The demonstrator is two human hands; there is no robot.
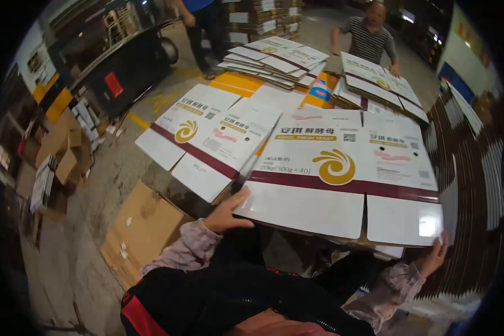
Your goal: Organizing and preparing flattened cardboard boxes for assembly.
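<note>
A flattened white carton (302, 204) with a maroon band and a gold swirl lies face up in front of me. At its near left corner is my left hand (228, 214), thumb and fingers apart around the edge. My right hand (433, 255) grips the near right corner, fingers up against the side edge. To the left, a second flattened carton (199, 147) of the same print lies at a slant, partly under or against the first one. Orange printed cardboard (236, 84) shows behind them.
Flattened cartons are stacked at the back (285, 53) and at back right (382, 84), where a person in a striped shirt (369, 36) stands. Another person in dark trousers (209, 45) is further left. Brown cardboard (143, 232) lies by my left; corrugated stacks (481, 162) rise at right.
</note>
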